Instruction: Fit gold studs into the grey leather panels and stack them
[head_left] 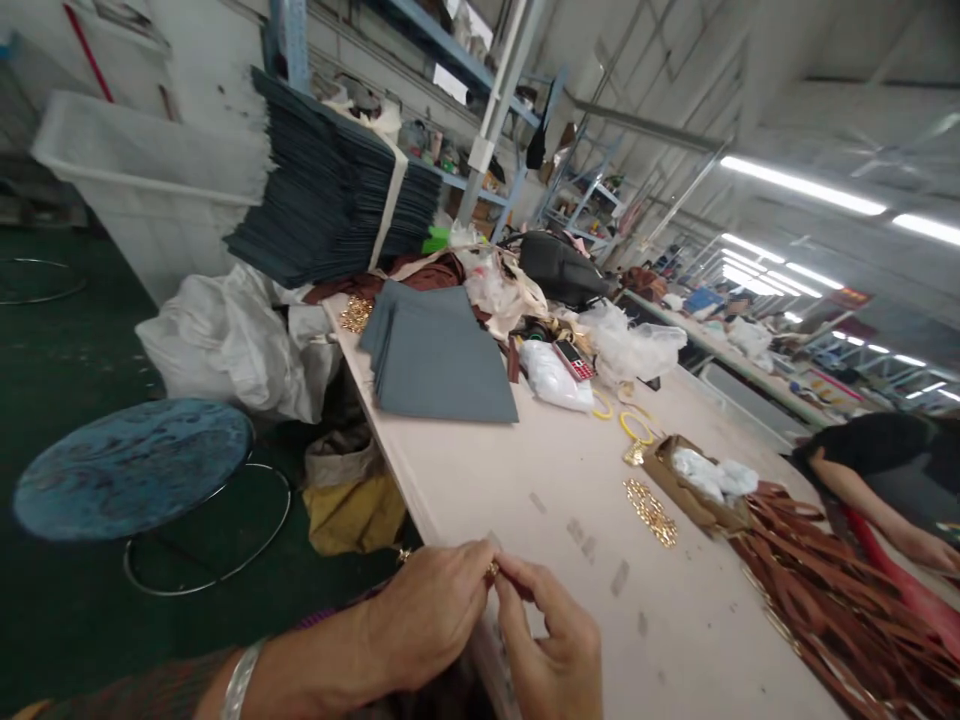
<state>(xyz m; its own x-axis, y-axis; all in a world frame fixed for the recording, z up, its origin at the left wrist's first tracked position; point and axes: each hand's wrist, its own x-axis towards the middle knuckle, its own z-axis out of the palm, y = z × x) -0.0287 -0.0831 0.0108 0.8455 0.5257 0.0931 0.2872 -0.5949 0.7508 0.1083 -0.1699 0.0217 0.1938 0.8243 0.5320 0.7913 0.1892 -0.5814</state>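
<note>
Pinched at near edge of worktable (525, 465), between the 2 hands: small gold-coloured metal fitting (492, 569). Left hand (431, 615) closed round, thumb side pressed to fitting, other fingers curled under and partly hidden. Right hand (555, 640) pinching the same fitting between thumb and index finger, remaining fingers bent in. Too small to tell whether joined to anything, or finished. Reads as mid-handling, not set down.

Just beyond left hand, low by table edge: 1 more gold-coloured bit (405, 554); cannot tell if linked to the first.

Farther out on tabletop, lying untouched: loose spread of gold-coloured metal pieces (649, 512), near cardboard box (694, 490) with white plastic inside. At far left corner, beside grey-green sheets (450, 355): another gold-coloured pile (356, 314). Judging by these 2 lots, plenty of metal not in use; no way to split into done and waiting.

To the right, heaped: brown straps (825, 600), gold-coloured metal showing among strands. Possibly fitted in part; cannot confirm how many. Near heap, a co-worker's forearm (862, 495).

Beyond: yellow rings (636, 429), keypad phone (574, 360) on white plastic packet (551, 378). No count of finished pieces readable.
</note>
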